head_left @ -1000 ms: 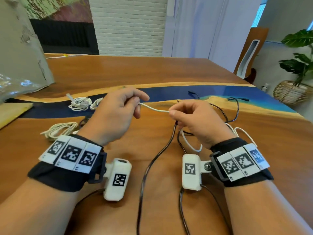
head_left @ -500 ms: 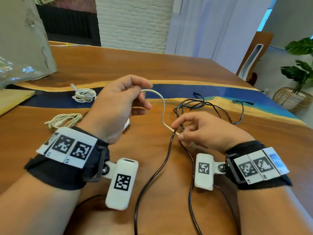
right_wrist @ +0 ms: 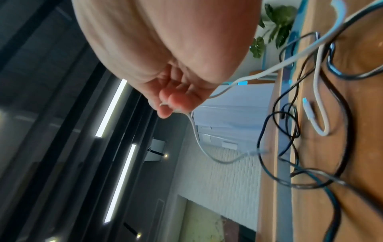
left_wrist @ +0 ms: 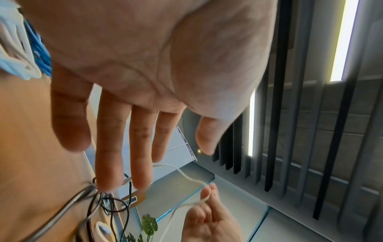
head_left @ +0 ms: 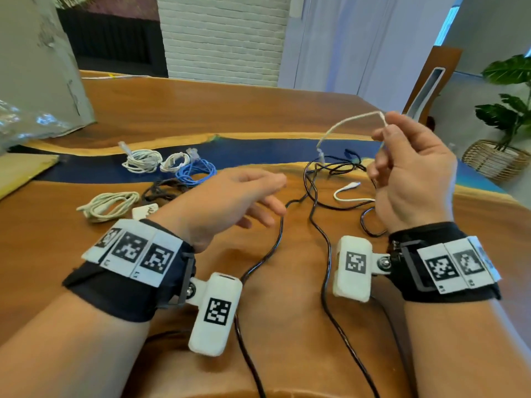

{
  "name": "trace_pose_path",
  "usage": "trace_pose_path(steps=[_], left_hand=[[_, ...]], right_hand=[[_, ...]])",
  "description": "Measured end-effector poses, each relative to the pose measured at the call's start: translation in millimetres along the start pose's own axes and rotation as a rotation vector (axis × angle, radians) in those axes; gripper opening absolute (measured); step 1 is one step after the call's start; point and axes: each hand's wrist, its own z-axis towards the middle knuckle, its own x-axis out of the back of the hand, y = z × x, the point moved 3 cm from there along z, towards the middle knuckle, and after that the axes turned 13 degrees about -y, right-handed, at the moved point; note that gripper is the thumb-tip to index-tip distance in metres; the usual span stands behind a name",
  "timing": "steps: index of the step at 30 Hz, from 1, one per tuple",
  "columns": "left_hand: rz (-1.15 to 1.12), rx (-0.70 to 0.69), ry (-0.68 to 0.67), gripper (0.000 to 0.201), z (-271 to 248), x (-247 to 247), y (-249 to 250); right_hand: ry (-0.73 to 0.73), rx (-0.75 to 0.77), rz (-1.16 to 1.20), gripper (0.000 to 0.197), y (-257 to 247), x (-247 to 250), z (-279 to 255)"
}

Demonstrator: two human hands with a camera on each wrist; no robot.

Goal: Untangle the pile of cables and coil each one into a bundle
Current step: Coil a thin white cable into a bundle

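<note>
right hand [head_left: 413, 170] pinching white cable [head_left: 349, 122] up over the desk's far right | its plug end dangles leftward toward the open, empty left hand [head_left: 230, 196] | black tangle [head_left: 330, 168] right underneath, looks snaggy

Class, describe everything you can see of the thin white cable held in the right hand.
The white cable is thin, smooth and flexible, plastic-looking. The right hand pinches it between thumb and fingertips, raised above the table. From the pinch one stretch arches up and left, then droops to a small connector end hanging just above the loose black cables. The other stretch drops below the hand to the tabletop, where a white loop ending in a plug lies. The open left hand does not touch it.
</note>
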Motion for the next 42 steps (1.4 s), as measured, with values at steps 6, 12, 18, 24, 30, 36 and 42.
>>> trace_pose_path(steps=[6,12,18,24,30,36,42], left_hand=[[0.051,-0.108,0.061,0.051,1.9,-6.6,-0.3],[-0.208,-0.207,0.027,0.038,-1.5,2.5,6.0],[0.17,-0.017,-0.087,0.044,-3.1,9.1,-2.8],[0.474,0.078,0.242,0.025,-9.0,40.9,-1.0],[0.351,-0.06,0.401,0.038,-15.7,58.7,4.5],[0.276,-0.219,0.325,0.029,-9.9,37.8,7.5],[0.017,-0.231,-0.107,0.025,-3.9,-1.8,4.0]], right_hand=[[-0.417,0.018,0.061,0.022,-10.6,-24.2,-11.7],[-0.9,-0.211,-0.298,0.016,9.4,-58.1,-39.5],[-0.671,-0.178,-0.254,0.01,7.1,-50.4,-30.9],[-0.259,-0.086,-0.065,0.015,-7.2,-16.9,-9.5],[-0.135,-0.182,-0.277,0.013,1.4,-0.9,-4.2],[-0.408,-0.105,-0.697,0.041,-5.7,-27.1,-13.7],[-0.831,-0.138,-0.52,0.038,9.1,-71.8,-41.7]])
